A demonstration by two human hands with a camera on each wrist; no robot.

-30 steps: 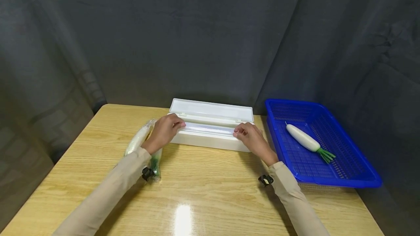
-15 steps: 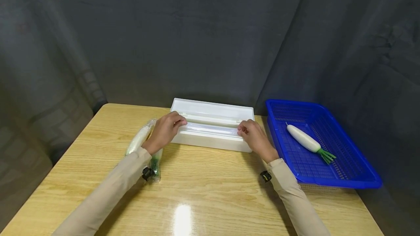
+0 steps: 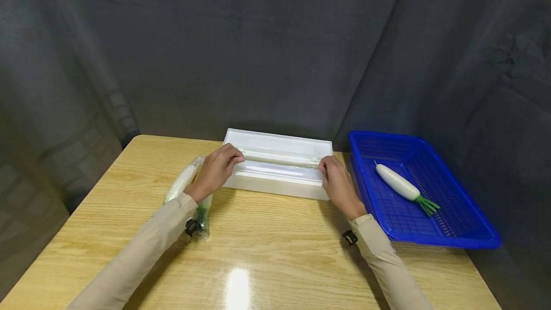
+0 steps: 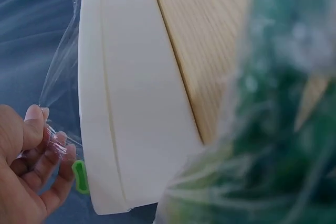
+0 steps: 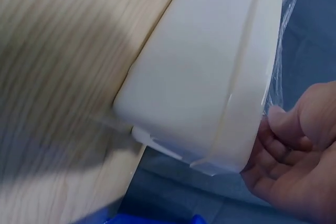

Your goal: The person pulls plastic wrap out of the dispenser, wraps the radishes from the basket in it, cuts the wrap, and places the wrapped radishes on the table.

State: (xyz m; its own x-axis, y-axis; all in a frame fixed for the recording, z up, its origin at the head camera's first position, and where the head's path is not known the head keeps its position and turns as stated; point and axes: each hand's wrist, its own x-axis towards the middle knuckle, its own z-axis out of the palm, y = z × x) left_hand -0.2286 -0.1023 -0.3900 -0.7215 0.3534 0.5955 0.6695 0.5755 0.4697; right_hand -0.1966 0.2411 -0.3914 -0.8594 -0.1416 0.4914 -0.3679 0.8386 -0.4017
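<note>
Both hands pinching film (image 4: 58,85): left hand (image 3: 215,170), right hand (image 3: 337,183). Pull evenly off dispenser (image 3: 277,176) (avoid skew).

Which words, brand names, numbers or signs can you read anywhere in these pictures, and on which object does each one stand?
None can be read: the white plastic cling-film dispenser box, the blue plastic basket, the bare white radish, the film-wrapped radish and the wooden table show no print.

Two radishes, one wrapped (image 3: 182,183) and one bare (image 3: 397,181), one dispenser box (image 3: 279,176), one basket (image 3: 456,233).
</note>
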